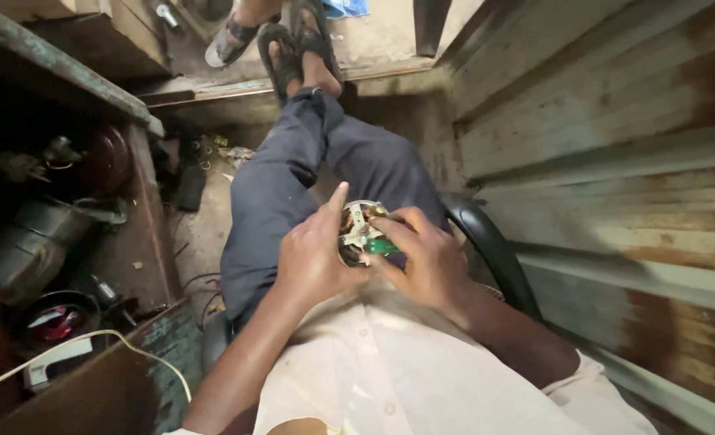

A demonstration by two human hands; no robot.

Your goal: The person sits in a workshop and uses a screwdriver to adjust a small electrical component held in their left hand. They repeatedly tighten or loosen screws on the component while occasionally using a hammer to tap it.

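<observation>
A: Held over the lap: 1 small round motor [359,231], copper windings and a pale metal bracket showing on top.

B: Cradled from below and behind by the left hand [315,256], fingers curled tight round the housing, index finger sticking up free.

A: Gripped in the right hand [428,262], 1 green-handled tool [384,246], fingers closed on the handle, tip buried at the bracket. Exact contact point too small to tell.

B: Likely trouble: tip slipping off and gouging the windings, or jabbing the left palm just behind. Caused by no firm support, only a hand above dark trousers [293,185].

A: Also any loosened small part dropping to the dusty floor [204,234] and vanishing among scraps.

B: Around: black chair arm [494,250] just beside the right wrist, crowding the elbow. Corrugated metal wall [615,145] close on that side.

A: Left side: cluttered shelf [67,72] with dark metal parts, 1 pale cable [91,337] trailing below. Sandalled feet [297,44] at a doorway ahead; another person's sandal [230,44] beside them.
</observation>
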